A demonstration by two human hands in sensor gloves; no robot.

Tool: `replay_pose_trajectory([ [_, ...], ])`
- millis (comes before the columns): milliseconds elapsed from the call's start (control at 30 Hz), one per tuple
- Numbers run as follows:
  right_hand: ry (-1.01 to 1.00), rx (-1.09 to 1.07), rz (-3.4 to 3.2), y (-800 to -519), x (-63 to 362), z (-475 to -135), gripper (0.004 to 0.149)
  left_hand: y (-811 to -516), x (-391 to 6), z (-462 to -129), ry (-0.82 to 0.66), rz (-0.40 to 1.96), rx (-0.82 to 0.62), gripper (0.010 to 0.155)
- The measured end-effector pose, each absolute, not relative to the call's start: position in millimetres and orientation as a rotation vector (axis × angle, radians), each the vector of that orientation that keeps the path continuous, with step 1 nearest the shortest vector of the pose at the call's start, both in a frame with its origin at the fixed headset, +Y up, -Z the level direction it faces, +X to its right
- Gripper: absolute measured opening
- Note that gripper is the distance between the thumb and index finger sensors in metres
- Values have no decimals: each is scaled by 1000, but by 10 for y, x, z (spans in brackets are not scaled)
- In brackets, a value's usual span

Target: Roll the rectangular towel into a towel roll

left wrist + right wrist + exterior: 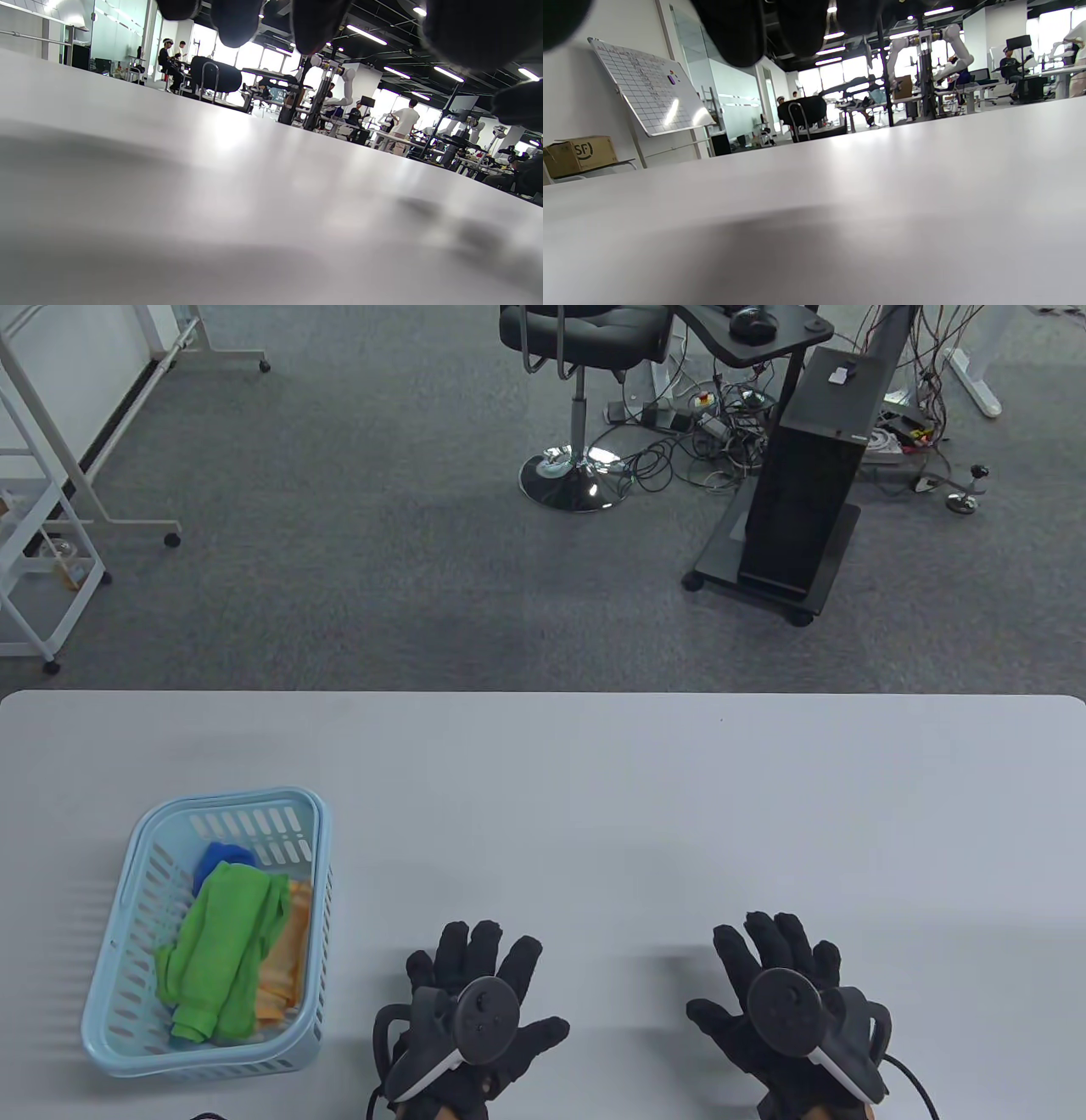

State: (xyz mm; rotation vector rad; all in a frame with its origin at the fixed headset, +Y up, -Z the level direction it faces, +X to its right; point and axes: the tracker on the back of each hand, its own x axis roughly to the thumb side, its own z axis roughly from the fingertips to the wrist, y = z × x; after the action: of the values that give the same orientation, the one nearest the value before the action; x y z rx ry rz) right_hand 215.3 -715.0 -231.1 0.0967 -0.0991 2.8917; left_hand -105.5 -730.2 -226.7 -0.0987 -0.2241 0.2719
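A green towel (225,954) lies crumpled in a light blue basket (127,891) at the table's left, on top of an orange cloth (284,963) and a blue cloth (222,857). My left hand (475,984) lies flat near the table's front edge, fingers spread and empty, to the right of the basket. My right hand (780,976) lies flat and spread too, empty, further right. In the left wrist view only fingertips (237,21) show above the bare table (212,190). In the right wrist view fingertips (734,34) hang over the bare table (882,190).
The white table (594,797) stretches wide beyond both hands. Past its far edge is grey carpet with an office chair (577,356) and a black cabinet on wheels (806,492).
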Motion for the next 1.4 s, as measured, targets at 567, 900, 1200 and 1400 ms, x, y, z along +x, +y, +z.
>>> replay_pose_trajectory([
  [567,-61,61,2877,-7160,2186,-2329,87,-7320,-1010,-2263,-245,278,-111,90],
  [900,-26,56,2868,-7205,2191,-2358,84,-6867,-973,-2228,-207,375,47,78],
  [1200,31,46,2872,-7243,2204,-2392,84,-5849,-1551,-2705,-2,176,66,79],
  [1400,51,33,2864,-7251,2233,-2413,84,-5645,-2279,-3002,248,61,-34,76],
])
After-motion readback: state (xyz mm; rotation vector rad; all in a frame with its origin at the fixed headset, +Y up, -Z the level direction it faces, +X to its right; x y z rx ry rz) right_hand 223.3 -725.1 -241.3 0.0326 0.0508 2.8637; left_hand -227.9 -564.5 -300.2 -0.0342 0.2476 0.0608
